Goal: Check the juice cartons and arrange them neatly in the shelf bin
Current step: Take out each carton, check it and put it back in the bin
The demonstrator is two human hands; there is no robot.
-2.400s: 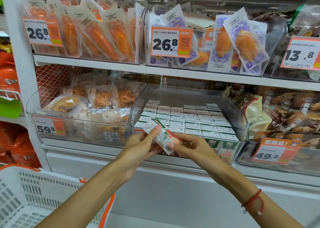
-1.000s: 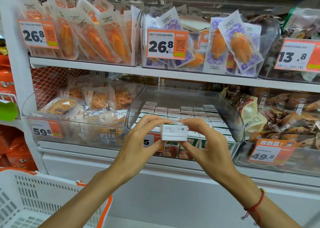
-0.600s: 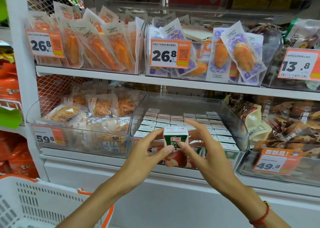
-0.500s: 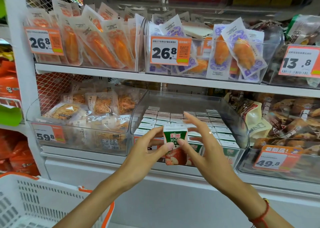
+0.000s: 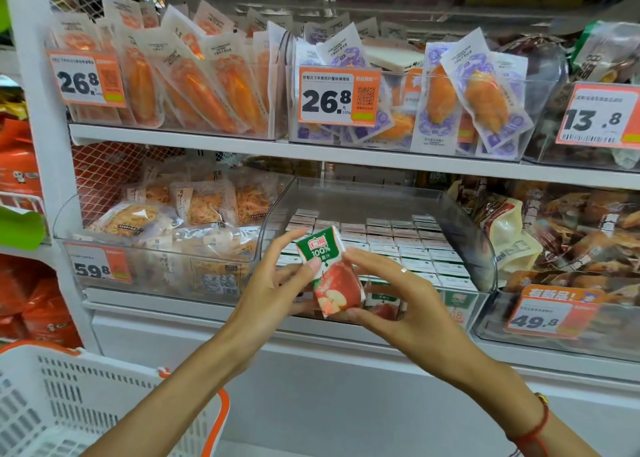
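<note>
I hold one juice carton (image 5: 332, 273) tilted before the shelf bin (image 5: 481, 248), my left hand (image 5: 273, 283) and right hand (image 5: 398, 300) each pinching a side (apple face toward me).

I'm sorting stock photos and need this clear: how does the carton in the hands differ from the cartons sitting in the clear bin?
The held carton is tilted, its green-and-red front with apple art facing the camera; the binned cartons stand upright in tight rows, showing mostly white tops. The held carton is pinched between the left hand and right hand in front of the clear bin; the binned cartons rest inside it, untouched. Front-row faces show the same green-and-red design.
</note>
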